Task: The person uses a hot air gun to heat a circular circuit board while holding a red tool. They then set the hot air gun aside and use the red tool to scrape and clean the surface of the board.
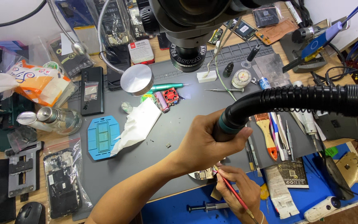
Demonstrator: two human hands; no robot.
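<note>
Hands meet near the front edge of the grey mat that covers the worktop. I see my left hand wrapped around the blue collar of a black ribbed hose, which arcs in from the right and ends at that hand. The fingers are curled tight on the nozzle end, so the hand is closed and holding the hose. Just below it, nearer to me, my right hand pinches a thin red-handled tool like a pen; the tip points up and left. That tip meets a small circuit board, which lies on the near edge of the mat, directly under the left hand and touching distance from the right fingers. Much of the board is hidden by the left wrist.

Farther off, a microscope head hangs over the middle of the mat. To the left lie a crumpled white tissue, a blue rectangular jig and a dark phone. To the right, a row of tweezers and brushes rests beside the hose. A black syringe lies near me on a blue mat.
</note>
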